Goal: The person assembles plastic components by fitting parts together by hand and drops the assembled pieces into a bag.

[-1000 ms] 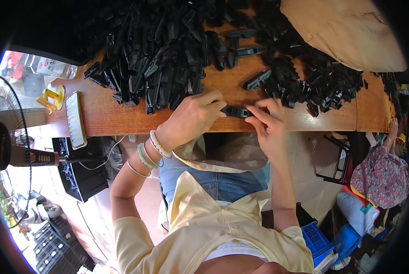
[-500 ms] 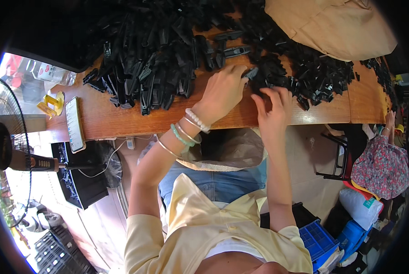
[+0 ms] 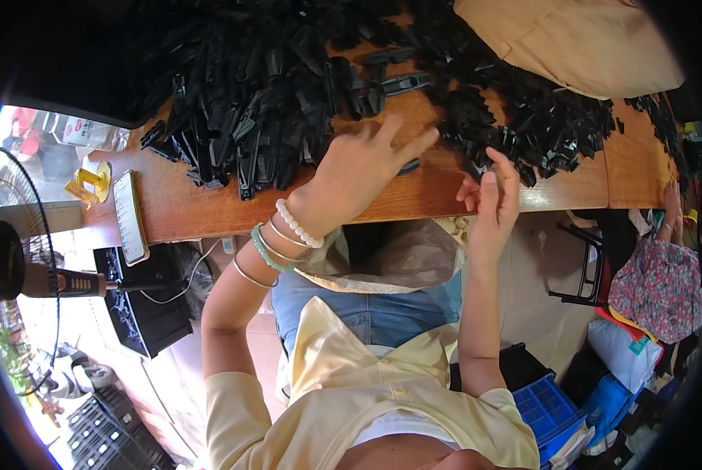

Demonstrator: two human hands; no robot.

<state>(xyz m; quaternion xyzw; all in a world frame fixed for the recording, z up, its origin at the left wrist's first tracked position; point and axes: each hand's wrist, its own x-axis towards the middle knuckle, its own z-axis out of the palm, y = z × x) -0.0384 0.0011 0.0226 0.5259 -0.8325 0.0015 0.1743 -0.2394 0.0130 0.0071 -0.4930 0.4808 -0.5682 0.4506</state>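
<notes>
My left hand (image 3: 359, 172), slightly blurred and wearing bracelets at the wrist, is palm down above the table's near edge with its fingers spread. A small dark clip-like part (image 3: 408, 166) shows just under its fingers; whether it touches the hand or lies on the wood I cannot tell. My right hand (image 3: 492, 200) is raised at the table edge by the right-hand heap, index finger and thumb apart, nothing visible between them. Long black plastic parts (image 3: 249, 133) form a heap at the left. Smaller glossy black pieces (image 3: 550, 133) are heaped at the right.
An open sack (image 3: 413, 266) sits below the table edge at my lap. A phone (image 3: 129, 215), a yellow holder (image 3: 90, 184) and a fan (image 3: 22, 258) are at the left. A tan cloth bag (image 3: 578, 47) lies far right. Another person's arm (image 3: 671, 207) is at the right edge.
My left hand has moved left and nearer, its fingers spreading from a pinch on a dark part. My right hand has shifted slightly right and nearer.
</notes>
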